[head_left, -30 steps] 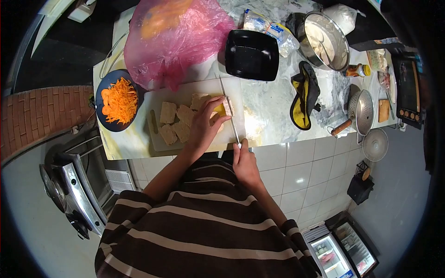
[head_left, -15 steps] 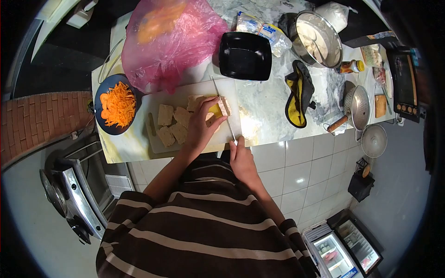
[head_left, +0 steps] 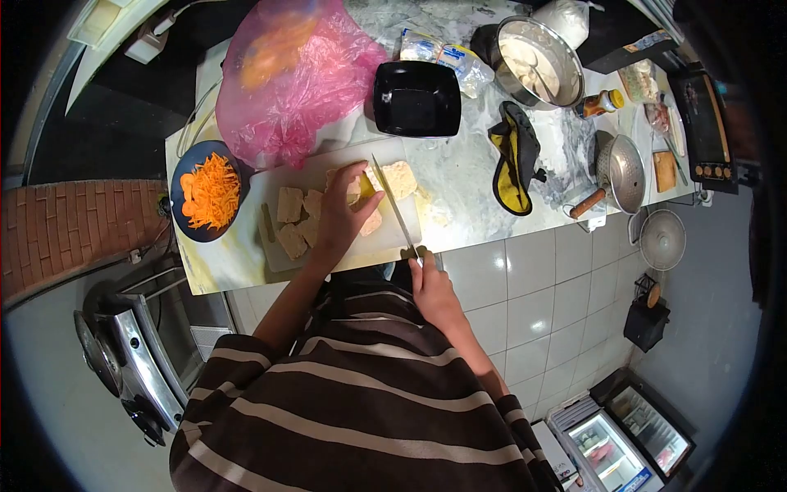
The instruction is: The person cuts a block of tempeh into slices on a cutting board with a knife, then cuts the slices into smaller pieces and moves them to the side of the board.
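Note:
My right hand (head_left: 434, 291) grips a knife (head_left: 400, 211) by its handle, the long blade slanting up and left over the cutting board (head_left: 328, 258). My left hand (head_left: 344, 215) hovers just left of the blade, thumb and fingers apart. Pale beige, crumbly-looking blocks, possibly tempeh (head_left: 290, 204), lie on the board to its left, some partly hidden beneath it. To the right of the blade rests another pale piece (head_left: 400, 178). Something yellow shows between my left thumb and fingers; I cannot make out what it is.
A dark plate of shredded carrot (head_left: 211, 193) sits at left. Behind the board are a pink plastic bag (head_left: 303, 98) and a black square bowl (head_left: 416, 98). Rightward lie a black-and-yellow mitt (head_left: 515, 160), a metal pot of creamy batter (head_left: 541, 66) and a wooden-handled pan (head_left: 620, 174).
My left fingers have let go of the pale piece at the blade and moved left, spreading apart. That piece now lies right of the knife. The camera view has shifted slightly.

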Action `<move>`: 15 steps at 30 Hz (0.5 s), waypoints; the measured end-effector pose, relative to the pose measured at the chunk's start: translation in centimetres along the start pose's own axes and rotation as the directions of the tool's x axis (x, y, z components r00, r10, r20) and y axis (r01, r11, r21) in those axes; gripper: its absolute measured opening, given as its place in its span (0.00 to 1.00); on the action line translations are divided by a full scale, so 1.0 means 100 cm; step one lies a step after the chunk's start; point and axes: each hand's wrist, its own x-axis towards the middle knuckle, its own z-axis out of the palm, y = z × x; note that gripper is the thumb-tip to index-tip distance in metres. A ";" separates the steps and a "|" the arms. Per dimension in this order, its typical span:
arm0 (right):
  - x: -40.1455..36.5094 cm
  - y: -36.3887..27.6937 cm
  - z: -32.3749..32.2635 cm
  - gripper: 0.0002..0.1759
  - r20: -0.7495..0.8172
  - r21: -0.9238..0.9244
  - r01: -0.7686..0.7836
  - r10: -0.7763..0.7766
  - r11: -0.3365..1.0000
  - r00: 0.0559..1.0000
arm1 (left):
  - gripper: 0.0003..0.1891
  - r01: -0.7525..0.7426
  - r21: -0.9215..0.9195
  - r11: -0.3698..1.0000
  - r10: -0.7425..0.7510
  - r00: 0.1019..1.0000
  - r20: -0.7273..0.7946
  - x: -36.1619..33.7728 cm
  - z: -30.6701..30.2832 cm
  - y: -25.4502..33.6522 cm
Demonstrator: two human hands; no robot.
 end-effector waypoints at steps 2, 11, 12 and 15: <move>0.001 0.001 0.002 0.23 -0.025 -0.001 0.010 -0.010 1.000 1.000 | 0.28 0.021 -0.021 1.000 -0.021 1.000 0.001 0.001 -0.004 0.002; 0.000 -0.006 -0.009 0.24 -0.023 -0.021 0.094 -0.094 0.995 0.995 | 0.29 0.100 -0.295 0.950 -0.117 0.992 -0.043 -0.007 -0.025 -0.004; -0.004 -0.005 -0.013 0.23 -0.065 -0.015 0.092 -0.093 0.996 0.994 | 0.29 0.122 -0.359 0.925 -0.150 0.987 -0.051 -0.008 -0.028 -0.004; -0.004 0.009 -0.027 0.17 -0.169 -0.044 0.079 -0.085 0.996 0.982 | 0.29 0.120 -0.359 0.925 -0.139 0.990 -0.027 -0.008 -0.034 -0.002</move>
